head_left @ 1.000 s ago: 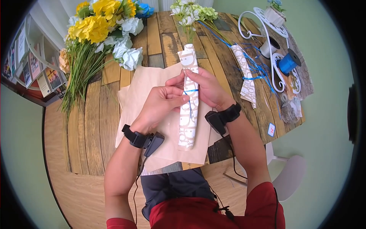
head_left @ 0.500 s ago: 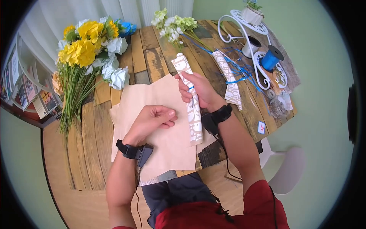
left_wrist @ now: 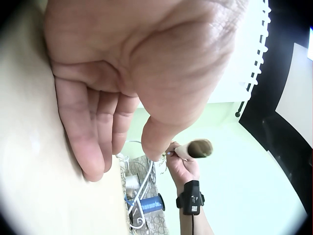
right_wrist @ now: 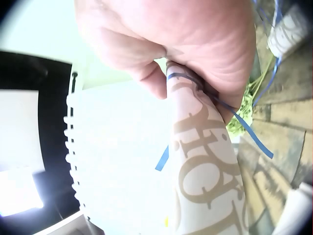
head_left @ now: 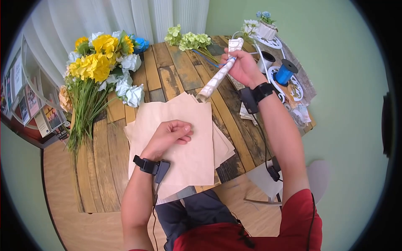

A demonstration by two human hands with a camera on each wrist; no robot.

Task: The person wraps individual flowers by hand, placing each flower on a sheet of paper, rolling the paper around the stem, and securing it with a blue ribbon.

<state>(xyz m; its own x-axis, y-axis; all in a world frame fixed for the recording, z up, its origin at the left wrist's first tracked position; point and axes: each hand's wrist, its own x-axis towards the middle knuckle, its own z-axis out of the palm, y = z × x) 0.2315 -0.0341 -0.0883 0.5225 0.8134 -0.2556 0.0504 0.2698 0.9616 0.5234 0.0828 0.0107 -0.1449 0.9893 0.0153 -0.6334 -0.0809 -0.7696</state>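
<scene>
Red shirt (head_left: 217, 243) and dark trousers (head_left: 192, 213) fill the bottom edge, with a wooden table (head_left: 98, 167) in front of you. Your left hand (head_left: 169, 136) is over tan paper sheets (head_left: 176, 169), fingers loosely bent and relaxed; whether it touches the top sheet cannot be told. Farther out, your right hand (head_left: 245, 69) grips a white-and-tan paper roll (head_left: 215, 80), fingers and thumb wrapped round its upper part. The roll slants over the table, its hollow lower end near the sheets' far edge, its upper end leaning away to the right. A blue ribbon (right_wrist: 254, 137) circles it at your grip, tails loose. White flowers (head_left: 251, 27) show just past the upper end. At left lies a big bouquet (head_left: 94, 65), mostly yellow and pale blue; at right, a blue spool (head_left: 284, 74). Green flowers (head_left: 194, 41) lie near the far edge, before a white curtain (head_left: 171, 21)
</scene>
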